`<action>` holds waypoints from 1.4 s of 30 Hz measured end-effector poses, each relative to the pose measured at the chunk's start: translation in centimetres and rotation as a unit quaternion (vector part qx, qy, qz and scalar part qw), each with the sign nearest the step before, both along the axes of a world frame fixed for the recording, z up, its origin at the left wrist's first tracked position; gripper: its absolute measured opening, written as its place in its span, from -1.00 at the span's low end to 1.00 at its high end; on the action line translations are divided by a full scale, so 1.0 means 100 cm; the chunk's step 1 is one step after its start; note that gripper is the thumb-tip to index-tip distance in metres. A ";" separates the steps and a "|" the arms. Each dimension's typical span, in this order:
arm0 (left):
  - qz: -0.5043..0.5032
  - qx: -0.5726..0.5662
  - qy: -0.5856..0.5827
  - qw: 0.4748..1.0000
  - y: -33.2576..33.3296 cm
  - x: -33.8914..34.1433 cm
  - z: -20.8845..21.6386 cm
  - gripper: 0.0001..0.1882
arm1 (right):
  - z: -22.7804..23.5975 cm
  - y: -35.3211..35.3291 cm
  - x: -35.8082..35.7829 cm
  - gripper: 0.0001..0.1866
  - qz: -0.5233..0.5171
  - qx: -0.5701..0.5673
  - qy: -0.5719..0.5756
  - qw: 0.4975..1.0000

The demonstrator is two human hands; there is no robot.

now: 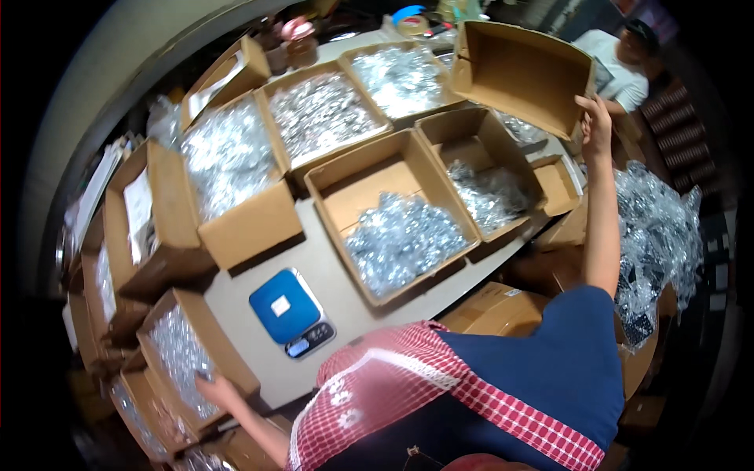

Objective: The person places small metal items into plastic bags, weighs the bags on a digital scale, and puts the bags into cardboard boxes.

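Observation:
My right hand (pixel 594 122) is raised at the far right, its fingers closed around the corner of a cardboard box (pixel 526 74). That box is tilted, its open side facing me, with bare brown walls inside. At the lower left, my left hand (pixel 214 390) reaches into a small open cardboard box (pixel 224 345). It touches the clear packets (pixel 179 345) inside, and its fingertips are partly hidden among them. Between my hands, a larger carton (pixel 353 180) holds a heap of shiny clear packets (pixel 404 239). Beside it, a deeper carton (pixel 463 122) contains more packets (pixel 487 196).
A blue-topped digital scale (pixel 287 310) with a small white piece on it lies on the pale table (pixel 243 298). Several filled cartons line the back and left. A large bundle of clear plastic bags (pixel 652 243) stands at right. Another person (pixel 616 67) is at the upper right.

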State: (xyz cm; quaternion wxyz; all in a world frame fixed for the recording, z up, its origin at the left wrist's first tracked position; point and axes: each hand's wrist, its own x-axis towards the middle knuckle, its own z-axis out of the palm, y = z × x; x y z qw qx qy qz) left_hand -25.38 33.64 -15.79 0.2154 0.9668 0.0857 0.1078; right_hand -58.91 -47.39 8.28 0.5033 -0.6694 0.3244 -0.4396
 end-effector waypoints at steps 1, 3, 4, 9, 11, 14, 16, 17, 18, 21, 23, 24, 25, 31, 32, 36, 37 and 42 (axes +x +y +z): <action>-0.002 0.016 -0.010 1.000 0.001 0.001 0.000 -0.46 | -0.001 0.030 0.016 -0.51 0.043 0.034 -0.029 0.998; -0.019 0.026 -0.063 0.998 0.013 0.000 -0.004 -0.45 | -0.005 0.123 0.066 -0.50 0.105 0.098 -0.106 0.984; -0.032 0.032 -0.094 0.995 0.003 -0.003 -0.001 -0.45 | -0.008 0.161 0.078 -0.44 0.130 0.129 -0.085 0.979; -0.060 -0.094 -0.164 0.980 -0.017 -0.023 0.021 -0.49 | -0.060 0.316 0.153 -0.14 0.230 0.201 0.046 0.951; -0.079 -0.175 -0.153 0.969 -0.018 -0.026 0.031 -0.52 | -0.093 0.360 0.177 -0.13 0.259 0.296 0.063 0.917; -0.123 -0.436 -0.068 0.889 0.001 -0.019 0.040 -0.52 | -0.119 0.426 0.207 -0.12 0.263 0.401 0.068 0.875; -0.126 -0.461 -0.053 0.877 0.019 -0.011 0.061 -0.57 | -0.178 0.417 0.217 -0.13 0.287 0.379 0.080 0.876; -0.134 -0.462 -0.057 0.875 0.039 -0.006 0.065 -0.59 | -0.180 0.432 0.229 -0.15 0.272 0.363 0.108 0.884; -0.123 -0.475 -0.063 0.869 0.059 0.002 0.069 -0.60 | -0.177 0.438 0.232 -0.20 0.289 0.451 0.102 0.838; -0.087 -0.465 -0.094 0.876 0.118 0.023 0.091 -0.61 | -0.180 0.453 0.238 -0.29 0.338 0.435 0.084 0.830; -0.058 -0.438 -0.120 0.889 0.158 0.042 0.102 -0.61 | -0.178 0.464 0.235 -0.33 0.266 0.373 0.147 0.877; -0.066 -0.413 -0.139 0.898 0.183 0.058 0.097 -0.61 | -0.185 0.465 0.233 -0.37 0.176 0.325 0.134 0.919; -0.062 -0.432 -0.139 0.889 0.193 0.077 0.103 -0.61 | -0.198 0.442 0.227 -0.43 0.235 0.257 0.101 0.932; -0.146 -0.218 -0.268 0.927 0.252 0.229 0.162 -0.67 | -0.191 0.388 0.191 -0.67 0.075 -0.129 0.134 0.980; -0.167 -0.130 -0.297 0.931 0.260 0.270 0.162 -0.70 | -0.213 0.362 0.175 -0.67 0.060 -0.119 0.164 0.978; -0.184 0.055 -0.150 0.970 0.288 0.434 0.130 -0.71 | -0.266 0.356 0.140 -0.72 0.013 -0.183 0.270 0.945; -0.151 0.094 -0.060 0.982 0.291 0.464 0.123 -0.69 | -0.252 0.363 0.143 -0.75 0.029 -0.148 0.312 0.938; -0.077 0.231 0.222 0.944 0.306 0.571 0.089 -0.60 | -0.252 0.372 0.148 -0.81 -0.009 -0.189 0.350 0.917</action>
